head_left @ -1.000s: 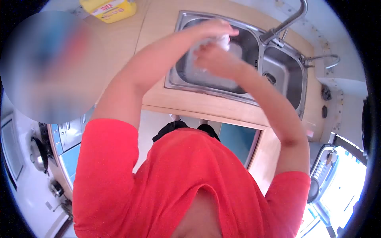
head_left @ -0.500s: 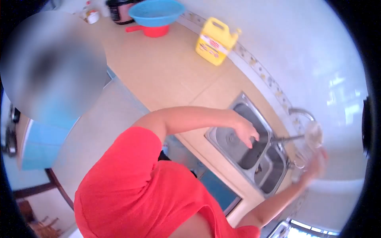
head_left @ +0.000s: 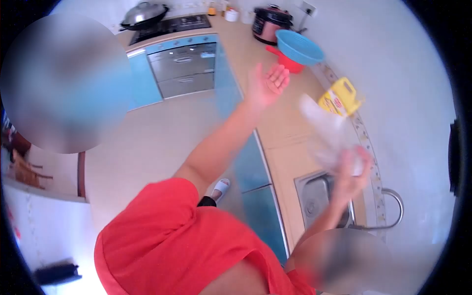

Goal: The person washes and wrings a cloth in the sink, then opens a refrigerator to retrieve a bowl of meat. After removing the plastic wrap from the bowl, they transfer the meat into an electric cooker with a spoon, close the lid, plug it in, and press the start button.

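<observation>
My left hand (head_left: 268, 87) is raised over the floor beside the counter edge, palm up, fingers partly curled and apart, with nothing in it. Over the sink (head_left: 314, 196), my right hand (head_left: 353, 169) grips a white cloth (head_left: 329, 128), blurred by motion, that reaches up and to the left above the counter. The cloth's upper end hangs near a yellow jug (head_left: 339, 98), and whether they touch I cannot tell. My right forearm crosses in front of the sink and hides part of it.
A blue basin (head_left: 300, 46) rests on a red pot (head_left: 290, 64) by the wall. Behind stands a rice cooker (head_left: 270, 24). A lidded wok (head_left: 144, 15) sits on the stove (head_left: 172, 27). A curved faucet (head_left: 399, 209) rises by the sink. Two blurred patches hide parts of the view.
The view has swung toward the stove. My left hand has left the sink and now is raised, palm up. My right hand has moved from near the faucet to over the sink with the cloth.
</observation>
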